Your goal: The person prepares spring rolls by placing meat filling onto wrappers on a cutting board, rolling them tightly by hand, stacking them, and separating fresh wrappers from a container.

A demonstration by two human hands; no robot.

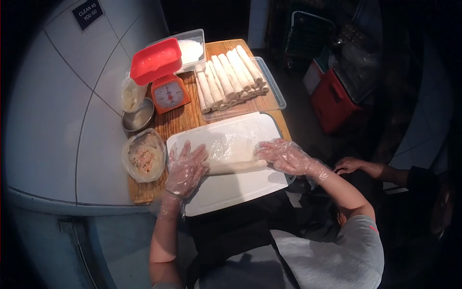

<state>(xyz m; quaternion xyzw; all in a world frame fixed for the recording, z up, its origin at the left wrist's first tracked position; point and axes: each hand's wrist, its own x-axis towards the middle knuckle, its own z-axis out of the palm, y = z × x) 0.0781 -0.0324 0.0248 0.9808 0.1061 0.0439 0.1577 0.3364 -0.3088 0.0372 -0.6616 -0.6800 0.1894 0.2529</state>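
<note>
A long pale spring roll [236,167] lies across the white cutting board [231,190]. My left hand [186,168], in a clear plastic glove, rests flat at its left end with fingers spread. At the right end, my gloved right hand [286,156] stretches its fingers toward the roll, touching or almost touching it. A wet, shiny patch shows on the board just beyond the roll. Left of my left hand sits a plastic-lined bowl [144,156] of pinkish chopped filling.
Several finished rolls [228,79] are stacked on a clear plastic lid [276,98]. An orange kitchen scale [169,95] with a red tray [156,60] stands near a clear tub [198,36] of white powder. A metal bowl [138,118] is by the wall. Another person's hand [350,164] appears at right.
</note>
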